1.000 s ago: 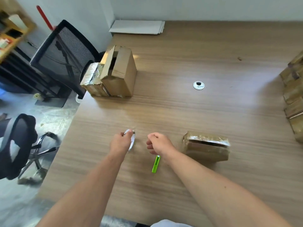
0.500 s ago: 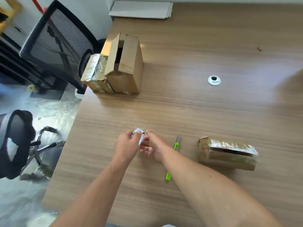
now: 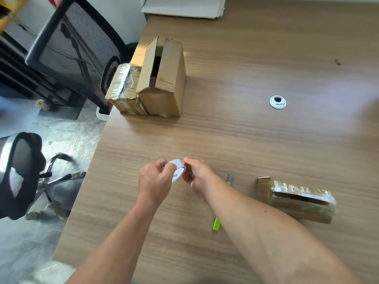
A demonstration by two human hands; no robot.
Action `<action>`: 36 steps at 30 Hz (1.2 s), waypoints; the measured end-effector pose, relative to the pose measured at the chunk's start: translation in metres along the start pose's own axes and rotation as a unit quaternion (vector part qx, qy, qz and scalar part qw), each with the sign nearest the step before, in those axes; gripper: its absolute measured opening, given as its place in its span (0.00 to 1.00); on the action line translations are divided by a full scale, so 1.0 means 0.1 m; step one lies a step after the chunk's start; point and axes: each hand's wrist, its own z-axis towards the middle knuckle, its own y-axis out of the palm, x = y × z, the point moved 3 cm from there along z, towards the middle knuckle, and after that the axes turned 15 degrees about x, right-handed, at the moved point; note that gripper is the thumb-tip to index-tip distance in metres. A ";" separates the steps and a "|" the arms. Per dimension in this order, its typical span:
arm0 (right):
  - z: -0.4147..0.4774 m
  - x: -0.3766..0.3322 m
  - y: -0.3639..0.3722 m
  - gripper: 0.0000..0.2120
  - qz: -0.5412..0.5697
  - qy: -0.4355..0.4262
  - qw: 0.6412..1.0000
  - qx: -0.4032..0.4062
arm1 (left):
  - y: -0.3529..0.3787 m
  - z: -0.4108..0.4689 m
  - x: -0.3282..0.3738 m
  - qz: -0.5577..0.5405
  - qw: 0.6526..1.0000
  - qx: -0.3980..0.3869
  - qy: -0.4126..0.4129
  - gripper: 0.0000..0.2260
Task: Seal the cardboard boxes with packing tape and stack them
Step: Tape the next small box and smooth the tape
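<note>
Two-handed hold above the near tabletop [image 3: 246, 140], left grip [image 3: 153, 181] curled round tape roll [image 3: 176, 171], right grip [image 3: 196, 175] pinching its edge, green cutter [image 3: 216, 224] and taped box [image 3: 297, 201] at right

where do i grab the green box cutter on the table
The green box cutter lies flat on the table, grey tip pointing away, its middle hidden under the right forearm. Probably pinch the green near end across its narrow sides, from above, clear of the tip. The left hand and right hand hold the tape roll, so one must let go.
</note>
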 end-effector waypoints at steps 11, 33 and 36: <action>-0.49 -0.43 -0.54 0.10 -0.089 -0.336 0.932 0.105 | 0.09 -0.10 0.31 -0.102 0.994 -0.038 0.028 0.15; -0.83 -0.44 -3.01 0.15 -0.108 -0.454 0.825 0.319 | 1.33 -1.43 1.51 0.026 0.937 -0.213 0.275 0.14; -0.70 -0.40 -3.10 0.16 -0.124 -0.468 0.813 0.322 | 1.51 -1.53 1.52 0.091 0.930 -0.211 0.287 0.14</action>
